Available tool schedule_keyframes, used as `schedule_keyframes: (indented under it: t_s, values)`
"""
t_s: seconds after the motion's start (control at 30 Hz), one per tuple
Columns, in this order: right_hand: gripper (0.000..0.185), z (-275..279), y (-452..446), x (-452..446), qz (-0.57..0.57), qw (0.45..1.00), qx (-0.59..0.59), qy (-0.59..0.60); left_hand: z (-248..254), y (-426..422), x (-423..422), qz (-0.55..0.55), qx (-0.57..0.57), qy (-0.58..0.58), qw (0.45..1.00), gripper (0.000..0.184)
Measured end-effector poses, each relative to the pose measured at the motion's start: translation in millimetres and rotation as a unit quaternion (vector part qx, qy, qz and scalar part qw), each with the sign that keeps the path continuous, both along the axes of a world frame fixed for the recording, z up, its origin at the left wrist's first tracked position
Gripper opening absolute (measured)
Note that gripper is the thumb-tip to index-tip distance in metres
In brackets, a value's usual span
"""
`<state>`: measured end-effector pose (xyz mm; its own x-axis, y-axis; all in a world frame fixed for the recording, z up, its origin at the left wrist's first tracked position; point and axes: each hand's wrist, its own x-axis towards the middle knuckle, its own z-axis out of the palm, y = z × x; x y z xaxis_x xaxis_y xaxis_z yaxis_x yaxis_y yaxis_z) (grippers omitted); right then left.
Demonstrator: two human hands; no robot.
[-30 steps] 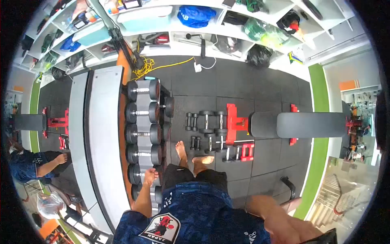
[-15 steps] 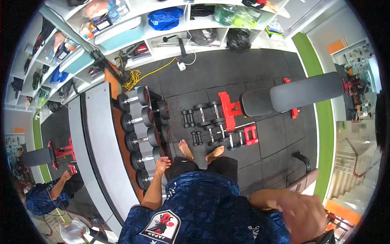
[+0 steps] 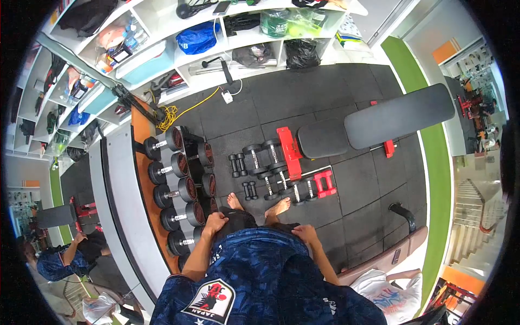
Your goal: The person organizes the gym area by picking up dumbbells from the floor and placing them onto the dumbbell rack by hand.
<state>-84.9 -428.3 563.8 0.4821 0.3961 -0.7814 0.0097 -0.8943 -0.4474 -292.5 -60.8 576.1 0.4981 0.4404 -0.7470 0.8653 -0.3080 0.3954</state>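
Yep, this room's a gym: dumbbells (image 3: 187, 189) racked along the left edge of the rubber floor (image 3: 374, 216), weight bench (image 3: 401, 116) toward its right.

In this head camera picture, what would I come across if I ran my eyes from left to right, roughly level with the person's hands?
Pale panel → row of dumbbells → left hand → right hand → black curved bar → green strip → staircase.

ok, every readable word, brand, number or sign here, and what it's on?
"JAPAN": crest on the blue shirt.
"B", with unclear lettering before it: blue bag.
Too small or blurred: the crest's upper letters, markings on the dumbbells, lettering on the green bag, print on the white shirt.
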Motion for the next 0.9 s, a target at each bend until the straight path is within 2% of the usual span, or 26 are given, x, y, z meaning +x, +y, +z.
schedule_keyframes:
  t_s: [0.07, 0.1, 0.2, 0.3, 0.4, 0.53, 0.67, 0.73, 0.8, 0.83, 0.9]
  values:
    - [0.036, 13, 4, 19, -0.002, 1.0, 0.022, 0.016, 0, 3, 8, 0.006, 0.057, -0.011, 0.998, 0.035]
    - [0.035, 15, 3, 25, -0.002, 0.999, 0.032, 0.021, 5, 3, 12, 0.016, 0.074, -0.076, 0.994, 0.03]
    - [0.033, 7, 12, 40, 0.03, 0.998, 0.054, -0.024, 8, 7, 33, 0.112, 0.061, -0.14, 0.982, 0.024]
    - [0.03, 8, 38, 51, -0.028, 0.993, 0.113, -0.026, 13, 18, 55, 0.18, -0.003, -0.157, 0.971, 0.02]
    - [0.024, 0, 77, 67, -0.066, 0.989, 0.094, -0.091, -25, 35, 65, 0.217, -0.054, -0.156, 0.962, 0.019]
    - [0.018, -10, 133, 98, -0.137, 0.971, 0.13, -0.143, -45, 57, 98, 0.311, -0.261, -0.117, 0.906, 0.014]
    - [0.015, -60, 182, 165, -0.187, 0.945, 0.13, -0.235, -101, 78, 135, 0.308, -0.304, -0.085, 0.897, 0.018]
    - [0.018, -62, 206, 208, -0.14, 0.931, 0.146, -0.304, -139, 88, 151, 0.306, -0.306, -0.069, 0.899, 0.02]
    - [0.024, -88, 213, 252, -0.073, 0.916, 0.127, -0.373, -187, 90, 170, 0.346, -0.309, -0.068, 0.883, 0.02]
    - [0.032, -101, 215, 272, -0.035, 0.903, 0.108, -0.415, -212, 91, 176, 0.366, -0.308, -0.064, 0.876, 0.02]
    - [0.051, -124, 229, 310, 0.046, 0.883, 0.044, -0.464, -270, 92, 183, 0.361, -0.355, -0.131, 0.852, 0.017]
